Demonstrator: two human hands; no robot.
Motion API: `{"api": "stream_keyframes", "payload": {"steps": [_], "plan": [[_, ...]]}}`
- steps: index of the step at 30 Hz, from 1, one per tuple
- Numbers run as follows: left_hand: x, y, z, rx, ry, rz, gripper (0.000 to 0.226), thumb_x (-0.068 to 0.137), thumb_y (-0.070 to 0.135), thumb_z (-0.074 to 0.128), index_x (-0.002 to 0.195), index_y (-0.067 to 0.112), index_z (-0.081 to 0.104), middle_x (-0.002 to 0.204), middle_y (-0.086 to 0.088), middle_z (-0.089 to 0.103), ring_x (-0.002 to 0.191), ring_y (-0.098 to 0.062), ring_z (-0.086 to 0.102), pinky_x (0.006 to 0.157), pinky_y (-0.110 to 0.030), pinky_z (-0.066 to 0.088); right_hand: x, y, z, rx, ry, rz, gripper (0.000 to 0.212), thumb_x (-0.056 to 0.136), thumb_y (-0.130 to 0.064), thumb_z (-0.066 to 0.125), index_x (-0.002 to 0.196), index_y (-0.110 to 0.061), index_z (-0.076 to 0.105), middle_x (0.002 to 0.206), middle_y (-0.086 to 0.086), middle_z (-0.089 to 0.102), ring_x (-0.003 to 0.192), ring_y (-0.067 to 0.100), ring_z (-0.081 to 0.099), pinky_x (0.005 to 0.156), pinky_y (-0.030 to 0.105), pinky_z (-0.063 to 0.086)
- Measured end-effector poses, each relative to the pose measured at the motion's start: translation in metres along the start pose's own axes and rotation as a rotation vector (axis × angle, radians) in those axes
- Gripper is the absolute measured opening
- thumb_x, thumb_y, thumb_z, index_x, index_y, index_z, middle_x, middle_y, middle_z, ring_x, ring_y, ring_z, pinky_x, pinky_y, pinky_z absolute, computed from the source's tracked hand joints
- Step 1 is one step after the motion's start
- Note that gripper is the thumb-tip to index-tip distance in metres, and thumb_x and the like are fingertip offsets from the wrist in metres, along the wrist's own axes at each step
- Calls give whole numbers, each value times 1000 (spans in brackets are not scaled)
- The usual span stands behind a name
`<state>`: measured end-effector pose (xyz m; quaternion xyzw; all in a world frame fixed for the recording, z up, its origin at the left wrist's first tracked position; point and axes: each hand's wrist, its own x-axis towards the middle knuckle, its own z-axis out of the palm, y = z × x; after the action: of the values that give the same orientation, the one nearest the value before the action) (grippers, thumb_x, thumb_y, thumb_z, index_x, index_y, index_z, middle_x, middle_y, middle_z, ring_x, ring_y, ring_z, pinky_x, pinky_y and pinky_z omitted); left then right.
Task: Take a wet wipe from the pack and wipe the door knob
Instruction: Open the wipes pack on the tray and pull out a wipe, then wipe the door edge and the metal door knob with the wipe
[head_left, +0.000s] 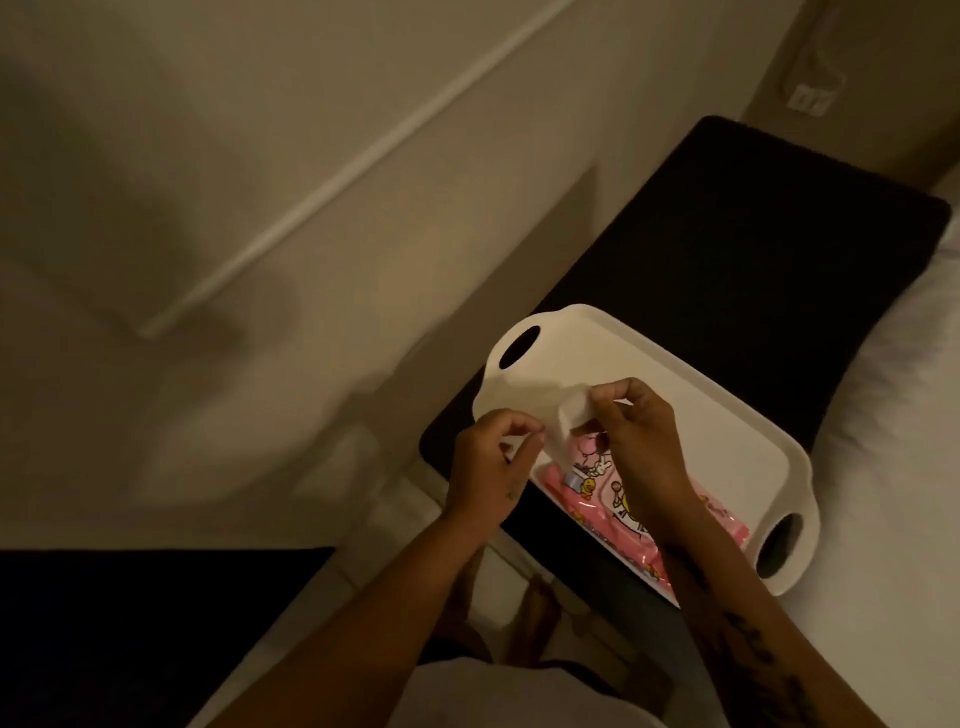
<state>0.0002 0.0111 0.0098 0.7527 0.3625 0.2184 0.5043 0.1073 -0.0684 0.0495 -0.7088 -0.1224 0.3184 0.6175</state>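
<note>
A pink wet wipe pack (587, 480) with cartoon prints lies on a white tray (613, 358) with cut-out handles. Above the pack a white wet wipe (563, 423) is stretched between both hands. My left hand (488, 467) pinches its lower left corner. My right hand (639, 431) pinches its upper right edge and covers the middle of the pack. No door knob is in view.
The tray rests on a black padded bench (737, 228) beside white bedding (893, 415) on the right. A pale wall with a white rail (332, 182) fills the left. A dark surface (130, 623) lies at lower left. A wall socket (810, 98) sits top right.
</note>
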Motion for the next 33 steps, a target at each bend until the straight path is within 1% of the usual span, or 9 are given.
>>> {"api": "stream_keyframes", "payload": {"steps": [6, 8, 12, 16, 18, 24, 27, 30, 33], "plan": [[-24, 3, -37, -66, 68, -83, 39, 68, 18, 78, 103, 19, 61, 104, 6, 62, 99, -8, 58, 76, -9, 47, -14, -10, 46, -28, -84, -8, 11, 90, -7, 47, 87, -2, 56, 78, -1, 61, 53, 1, 59, 47, 9, 43], [-33, 2, -52, -21, 141, -55, 45, 64, 24, 81, 102, 20, 59, 105, 6, 62, 100, -9, 57, 78, -13, 48, -25, -17, 64, -26, -121, -9, 10, 90, -8, 47, 88, -3, 55, 75, 0, 62, 53, 1, 58, 45, 9, 42], [-49, -2, -95, 108, 346, 44, 25, 70, 23, 74, 90, 15, 60, 99, -2, 67, 92, -15, 61, 74, -33, 53, -53, -33, 102, -13, -200, -53, 7, 89, -7, 50, 85, -5, 55, 73, 2, 62, 53, 3, 57, 46, 10, 42], [-76, -9, -150, 130, 441, 147, 20, 76, 29, 69, 90, 20, 59, 101, 3, 66, 91, -8, 59, 70, -12, 45, -92, -40, 148, 13, -302, -128, 4, 87, -7, 54, 85, -5, 56, 74, 7, 63, 62, 12, 59, 60, 25, 49], [-94, -14, -180, 124, 476, 154, 30, 72, 39, 67, 97, 25, 56, 102, 8, 64, 92, -1, 56, 69, -3, 40, -116, -43, 176, 33, -342, -156, 6, 86, -5, 55, 85, -10, 56, 71, 5, 64, 58, 9, 59, 54, 21, 49], [-152, -26, -264, 79, 629, 175, 23, 82, 36, 52, 86, 16, 63, 90, 10, 67, 83, -4, 60, 68, -23, 51, -183, -42, 245, -32, -468, -283, 16, 85, -8, 57, 90, -23, 59, 56, -3, 66, 57, 6, 59, 58, 16, 47], [-185, -31, -298, -7, 622, 148, 26, 80, 37, 52, 85, 16, 66, 85, 16, 64, 80, -4, 62, 66, -21, 52, -213, -41, 269, -9, -518, -328, 13, 84, -5, 57, 90, -16, 60, 59, 4, 64, 53, 3, 57, 54, 11, 45], [-216, -30, -331, -133, 560, 100, 17, 84, 24, 59, 86, 10, 68, 81, 5, 66, 75, -4, 63, 66, -17, 51, -238, -42, 289, 14, -573, -356, 11, 84, -5, 58, 87, -15, 61, 55, -2, 65, 53, 2, 58, 53, 8, 44], [-239, -13, -365, -216, 475, 66, 14, 89, 12, 54, 85, 11, 67, 80, -3, 65, 77, -11, 61, 73, -24, 49, -258, -51, 306, 45, -655, -409, 6, 84, -9, 59, 89, -12, 62, 62, -3, 70, 63, 6, 63, 60, 8, 45]]}}
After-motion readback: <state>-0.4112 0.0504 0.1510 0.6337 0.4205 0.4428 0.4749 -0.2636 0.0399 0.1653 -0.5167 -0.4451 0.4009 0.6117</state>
